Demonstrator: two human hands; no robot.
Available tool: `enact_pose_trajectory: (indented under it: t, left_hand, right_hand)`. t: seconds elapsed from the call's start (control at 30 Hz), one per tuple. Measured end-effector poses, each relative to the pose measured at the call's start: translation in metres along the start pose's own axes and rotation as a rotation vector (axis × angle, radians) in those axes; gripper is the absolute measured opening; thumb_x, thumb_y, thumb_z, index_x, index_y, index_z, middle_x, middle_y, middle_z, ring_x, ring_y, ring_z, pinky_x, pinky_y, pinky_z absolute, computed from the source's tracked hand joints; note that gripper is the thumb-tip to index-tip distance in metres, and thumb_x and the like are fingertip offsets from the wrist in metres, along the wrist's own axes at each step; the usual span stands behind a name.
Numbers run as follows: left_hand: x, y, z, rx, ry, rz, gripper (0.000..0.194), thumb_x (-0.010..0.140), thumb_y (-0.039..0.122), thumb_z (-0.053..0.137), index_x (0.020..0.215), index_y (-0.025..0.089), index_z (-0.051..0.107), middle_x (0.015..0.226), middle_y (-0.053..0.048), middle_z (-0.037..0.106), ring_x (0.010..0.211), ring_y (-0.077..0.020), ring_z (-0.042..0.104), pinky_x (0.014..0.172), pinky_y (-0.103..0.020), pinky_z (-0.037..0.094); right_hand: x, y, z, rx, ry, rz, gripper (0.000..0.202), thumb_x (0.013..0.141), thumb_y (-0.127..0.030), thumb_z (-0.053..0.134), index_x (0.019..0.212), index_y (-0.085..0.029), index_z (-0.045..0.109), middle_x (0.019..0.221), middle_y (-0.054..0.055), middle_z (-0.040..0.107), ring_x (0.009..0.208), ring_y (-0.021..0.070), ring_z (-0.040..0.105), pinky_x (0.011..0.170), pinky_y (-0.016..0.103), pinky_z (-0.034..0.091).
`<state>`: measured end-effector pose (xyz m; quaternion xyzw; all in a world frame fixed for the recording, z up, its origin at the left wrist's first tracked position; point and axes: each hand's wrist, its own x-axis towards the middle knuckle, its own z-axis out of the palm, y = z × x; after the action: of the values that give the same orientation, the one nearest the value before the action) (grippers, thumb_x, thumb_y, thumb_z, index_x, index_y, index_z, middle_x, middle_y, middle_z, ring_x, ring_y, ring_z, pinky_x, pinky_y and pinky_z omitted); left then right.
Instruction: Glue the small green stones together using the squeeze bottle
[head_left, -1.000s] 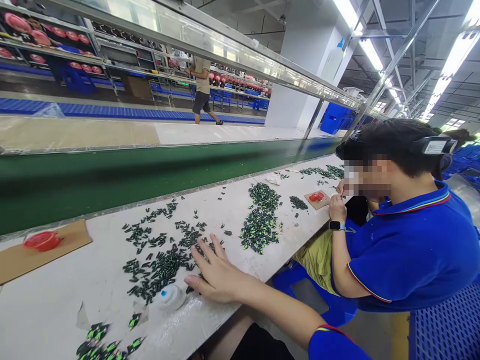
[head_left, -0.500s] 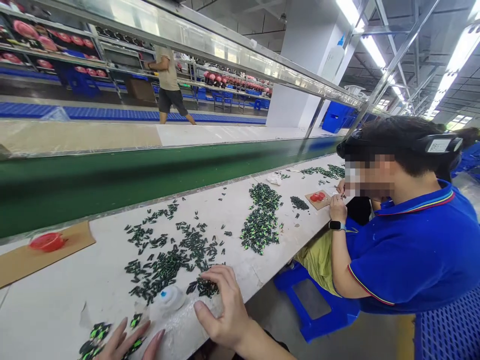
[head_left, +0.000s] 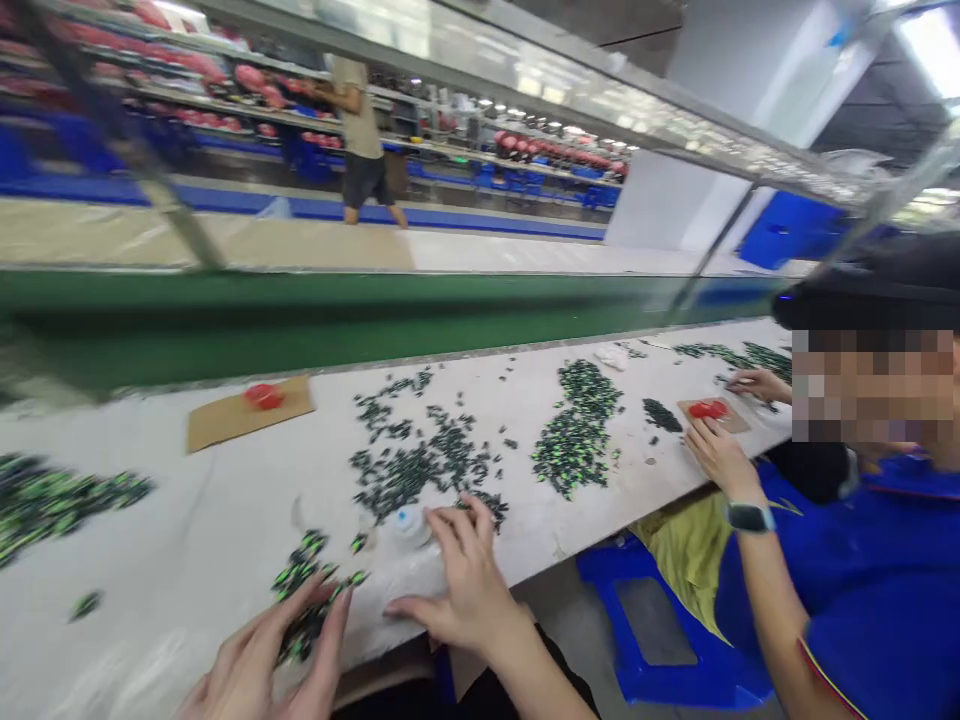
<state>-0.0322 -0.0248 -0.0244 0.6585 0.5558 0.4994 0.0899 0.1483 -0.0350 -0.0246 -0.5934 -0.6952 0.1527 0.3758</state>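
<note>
My left hand (head_left: 277, 650) is at the table's near edge, its fingers apart over a small pile of black and green parts (head_left: 304, 560). To its right my right hand (head_left: 469, 580) is spread, thumb apart from the fingers, with nothing in it. Its fingertips are beside a white round item with a blue spot (head_left: 409, 525) and the near end of a scattered pile of dark parts (head_left: 412, 465). Farther right lies a denser pile of green and black parts (head_left: 574, 440). More such parts (head_left: 60, 500) lie at the far left.
A red dish (head_left: 264, 396) sits on cardboard (head_left: 210, 428). At the right, a person in a blue shirt (head_left: 885, 580) works near red pieces (head_left: 707, 409). Behind the table runs a green belt (head_left: 450, 315). A blue stool (head_left: 675, 670) stands below; another person (head_left: 364, 130) stands beyond.
The view has turned left, so the table's things appear farther right. My right hand's fingers now reach close to the white item. The neighbouring person's hands have moved apart.
</note>
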Motion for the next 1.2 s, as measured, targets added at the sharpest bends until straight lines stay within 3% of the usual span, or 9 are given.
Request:
enact_pose_trajectory:
  t: [0.13,0.27,0.47,0.57,0.63,0.77,0.87,1.07,1.2]
  left_hand:
    - [0.003,0.037,-0.016,0.199,0.129,0.064,0.009,0.087,0.025,0.061,0.095,0.023,0.063,0.082,-0.004,0.072,0.077,-0.022,0.065,0.076,-0.036,0.043]
    - [0.004,0.038,-0.018,0.254,0.17,0.016,0.005,0.089,0.022,0.058,0.093,0.024,0.061,0.081,-0.002,0.072,0.078,-0.0195,0.065,0.078,-0.035,0.041]
    - [0.012,0.012,-0.016,0.31,-0.062,-0.079,0.013,0.089,0.03,0.058,0.097,0.025,0.065,0.095,-0.003,0.073,0.095,-0.0247,0.063,0.082,-0.038,0.038]
    - [0.037,0.002,-0.01,0.357,-0.121,-0.164,0.014,0.087,0.026,0.058,0.097,0.023,0.067,0.099,-0.006,0.074,0.1,-0.0276,0.06,0.083,-0.04,0.036]
    - [0.056,-0.002,-0.005,0.366,-0.211,-0.194,0.015,0.087,0.023,0.057,0.097,0.023,0.069,0.101,-0.007,0.074,0.103,-0.0285,0.058,0.083,-0.041,0.036]
    - [0.086,-0.005,0.009,0.415,-0.412,-0.191,0.014,0.085,0.021,0.057,0.089,0.021,0.07,0.098,-0.01,0.074,0.103,-0.0312,0.057,0.084,-0.044,0.034]
    - [0.094,-0.006,0.016,0.497,-0.49,-0.22,0.013,0.084,0.02,0.056,0.084,0.02,0.069,0.089,-0.011,0.075,0.096,-0.0332,0.058,0.081,-0.046,0.034]
    - [0.098,-0.012,0.022,0.538,-0.556,-0.256,0.013,0.082,0.016,0.053,0.076,0.019,0.064,0.087,-0.013,0.073,0.092,-0.0337,0.057,0.074,-0.041,0.033]
    - [0.096,0.001,0.021,0.526,-0.53,-0.226,0.016,0.085,0.012,0.048,0.081,0.018,0.063,0.093,-0.014,0.07,0.094,-0.0315,0.056,0.076,-0.041,0.031]
  right_hand:
    - [0.01,0.005,0.003,-0.029,0.019,0.012,0.068,0.077,-0.049,0.07,0.132,-0.017,0.048,0.123,0.017,0.056,0.128,0.0382,0.033,0.105,0.061,0.031]
    - [0.025,0.009,0.012,0.008,0.094,0.021,0.049,0.084,-0.045,0.064,0.123,-0.018,0.053,0.117,0.015,0.059,0.127,0.0366,0.034,0.104,0.062,0.03]
    - [0.033,-0.002,0.005,0.324,0.057,0.122,0.023,0.085,-0.038,0.061,0.1,-0.022,0.053,0.122,0.013,0.062,0.132,0.0295,0.039,0.103,0.053,0.038]
    - [0.025,-0.004,-0.006,0.62,0.036,0.234,0.027,0.08,-0.038,0.067,0.095,-0.023,0.05,0.108,0.009,0.069,0.108,0.0236,0.061,0.091,0.042,0.049]
    - [0.017,0.0,-0.015,0.781,0.086,0.297,0.031,0.075,-0.04,0.072,0.089,-0.022,0.05,0.09,0.005,0.071,0.084,0.0198,0.067,0.076,0.035,0.052]
    - [0.006,0.015,-0.031,0.99,0.208,0.357,0.042,0.063,-0.053,0.076,0.078,-0.021,0.053,0.06,-0.003,0.056,0.054,0.0132,0.053,0.05,0.026,0.042]
    - [0.001,0.028,-0.042,1.131,0.324,0.426,0.047,0.058,-0.06,0.074,0.077,-0.021,0.056,0.059,-0.005,0.048,0.046,0.0087,0.039,0.041,0.022,0.032]
    - [0.0,0.038,-0.05,1.148,0.392,0.506,0.044,0.066,-0.063,0.065,0.078,-0.021,0.056,0.068,-0.001,0.054,0.047,0.0086,0.039,0.039,0.022,0.032]
    - [0.004,0.034,-0.043,1.02,0.501,0.555,0.043,0.066,-0.059,0.067,0.081,-0.019,0.057,0.063,-0.002,0.056,0.047,0.0099,0.047,0.037,0.02,0.031]
